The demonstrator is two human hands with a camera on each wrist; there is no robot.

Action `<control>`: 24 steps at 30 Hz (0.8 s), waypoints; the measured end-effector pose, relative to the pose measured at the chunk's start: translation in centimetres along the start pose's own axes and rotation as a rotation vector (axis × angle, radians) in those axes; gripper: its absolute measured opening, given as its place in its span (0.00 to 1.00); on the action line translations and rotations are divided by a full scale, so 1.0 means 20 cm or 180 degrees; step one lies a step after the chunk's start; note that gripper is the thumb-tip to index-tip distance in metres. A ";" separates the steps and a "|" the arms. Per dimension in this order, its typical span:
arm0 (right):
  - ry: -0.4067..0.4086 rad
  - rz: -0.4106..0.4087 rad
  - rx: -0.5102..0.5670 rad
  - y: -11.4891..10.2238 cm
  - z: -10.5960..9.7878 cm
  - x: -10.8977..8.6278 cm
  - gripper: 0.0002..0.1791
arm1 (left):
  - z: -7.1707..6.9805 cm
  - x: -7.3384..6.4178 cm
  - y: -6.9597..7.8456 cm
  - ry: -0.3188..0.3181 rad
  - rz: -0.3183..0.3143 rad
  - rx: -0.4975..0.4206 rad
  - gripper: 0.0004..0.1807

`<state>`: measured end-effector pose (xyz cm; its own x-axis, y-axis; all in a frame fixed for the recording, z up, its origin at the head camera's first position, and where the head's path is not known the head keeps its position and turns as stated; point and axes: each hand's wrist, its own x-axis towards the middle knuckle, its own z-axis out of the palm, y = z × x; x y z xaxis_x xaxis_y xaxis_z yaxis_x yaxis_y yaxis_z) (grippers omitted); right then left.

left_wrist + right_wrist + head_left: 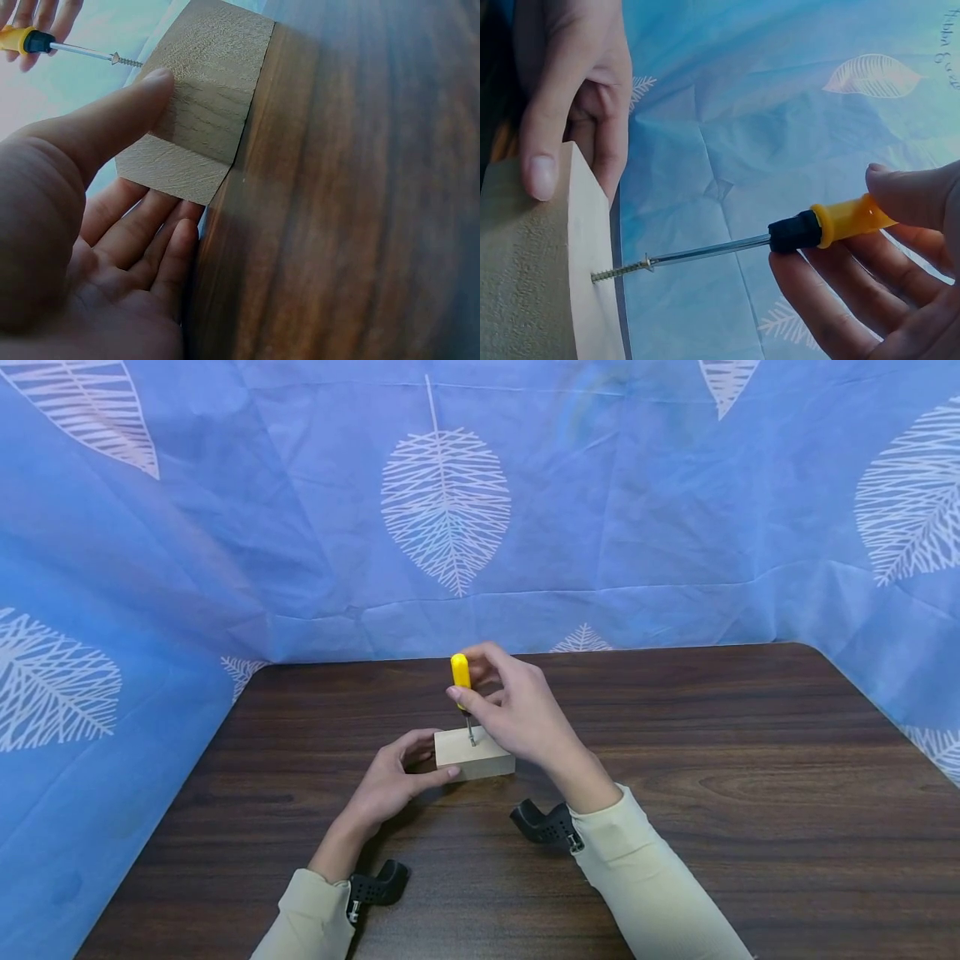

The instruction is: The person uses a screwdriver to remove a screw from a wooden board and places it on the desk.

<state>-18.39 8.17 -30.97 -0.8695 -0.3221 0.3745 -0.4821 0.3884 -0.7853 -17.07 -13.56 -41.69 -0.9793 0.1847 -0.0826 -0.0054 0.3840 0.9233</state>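
Note:
A pale wooden block (480, 767) lies on the table, and my left hand (392, 781) grips its left end, thumb on the near face and fingers behind. From its top face a screw (621, 271) stands up, its tip in the wood and much of the thread showing. My right hand (521, 706) holds a screwdriver (461, 672) by its yellow handle between thumb and fingers. The screwdriver's metal shaft (709, 250) runs in line with the screw, its tip at the screw head. In the left wrist view, the thumb presses the block (217, 82) near the screw.
The dark wood-grain table (712, 777) extends around the block on all sides. Behind it and at the sides hangs a blue cloth (637, 510) with white leaf prints. Black wrist mounts (543, 822) sit at both cuffs, close above the tabletop.

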 end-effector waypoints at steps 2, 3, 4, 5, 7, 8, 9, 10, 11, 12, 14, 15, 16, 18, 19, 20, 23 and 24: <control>0.0007 -0.0009 0.0031 0.00 0.00 0.00 0.18 | 0.00 0.00 0.00 -0.0003 0.0002 -0.0004 0.31; 0.0012 -0.0035 0.0014 0.00 0.00 0.00 0.18 | 0.00 0.00 0.00 -0.0002 -0.0002 -0.0002 0.31; 0.0009 -0.0063 0.0002 0.00 0.00 0.00 0.17 | 0.00 0.00 0.00 -0.0001 -0.0006 -0.0001 0.31; 0.0002 -0.0093 -0.0011 0.00 0.00 0.00 0.17 | 0.00 0.00 0.00 0.0000 -0.0008 0.0002 0.31; -0.0030 -0.0151 -0.0052 -0.01 0.00 0.00 0.17 | 0.00 0.00 0.00 -0.0001 -0.0011 0.0002 0.31; -0.0047 -0.0169 -0.0064 -0.01 0.00 0.00 0.17 | 0.00 0.00 0.00 0.0001 -0.0014 0.0002 0.31; -0.0061 -0.0177 -0.0073 -0.01 0.00 0.00 0.17 | 0.00 0.00 0.00 0.0004 -0.0016 0.0004 0.31; -0.0071 -0.0175 -0.0072 -0.01 0.00 0.00 0.17 | 0.00 0.00 0.00 0.0004 -0.0013 0.0004 0.31; -0.0074 -0.0171 -0.0072 -0.01 0.00 0.00 0.17 | 0.00 0.00 0.00 0.0006 -0.0011 0.0003 0.31; -0.0070 -0.0168 -0.0081 -0.01 0.00 0.00 0.17 | 0.00 0.00 0.00 0.0011 -0.0008 0.0008 0.31; -0.0037 -0.0167 -0.0088 0.00 0.01 0.00 0.17 | 0.00 0.00 0.00 0.0014 -0.0007 0.0013 0.31; -0.0014 -0.0167 -0.0098 0.00 0.01 0.00 0.17 | 0.00 0.00 0.00 0.0018 -0.0006 0.0017 0.31; 0.0005 -0.0172 -0.0103 0.00 0.01 0.00 0.16 | 0.00 0.00 0.00 0.0022 -0.0007 0.0020 0.31; 0.0032 -0.0183 -0.0130 0.00 0.01 0.00 0.16 | 0.00 0.00 0.00 0.0021 -0.0005 0.0019 0.30; 0.0035 -0.0191 -0.0133 0.00 0.01 0.00 0.15 | 0.00 0.00 0.00 0.0020 -0.0007 0.0018 0.30; 0.0032 -0.0197 -0.0140 -0.01 0.01 0.00 0.15 | 0.00 0.00 0.00 0.0021 -0.0006 0.0019 0.30; -0.0023 -0.0203 -0.0177 -0.01 0.01 0.00 0.15 | 0.00 0.00 0.00 0.0023 -0.0007 0.0015 0.30; -0.0045 -0.0199 -0.0169 -0.02 0.01 0.00 0.16 | 0.00 0.00 0.00 0.0025 -0.0007 0.0014 0.30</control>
<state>-18.20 7.89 -30.82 -0.8361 -0.3592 0.4147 -0.5407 0.4122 -0.7333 -17.15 -13.58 -41.71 -0.9809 0.1768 -0.0816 -0.0067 0.3883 0.9215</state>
